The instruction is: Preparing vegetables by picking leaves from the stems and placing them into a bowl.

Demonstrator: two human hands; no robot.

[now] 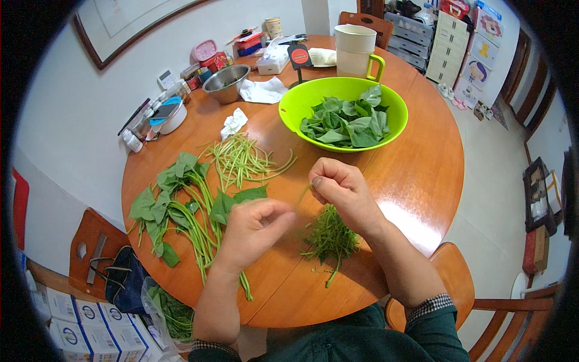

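My right hand [346, 194] pinches the end of a thin green strand [305, 192] between thumb and fingertips. Left of it, my left hand [258, 231] is curled with thumb near the fingers; motion blur hides whether it holds anything. Green leaves [246, 194] show just behind my left hand. A heap of thin green trimmings [332, 233] lies below my right hand. Leafy stems [190, 217] are spread at the left, and a pile of bare pale-green stems [239, 158] lies behind them. Farther back, a lime-green plastic basin [289, 115] holds loose leaves [350, 120].
On the round wooden table [420, 158] stand a pitcher with a green handle [355, 52], a steel bowl [226, 86], crumpled tissue [234, 123] and a lidded container [169, 117]. A plastic bag of greens [172, 312] is below the table's left edge. Chairs adjoin it.
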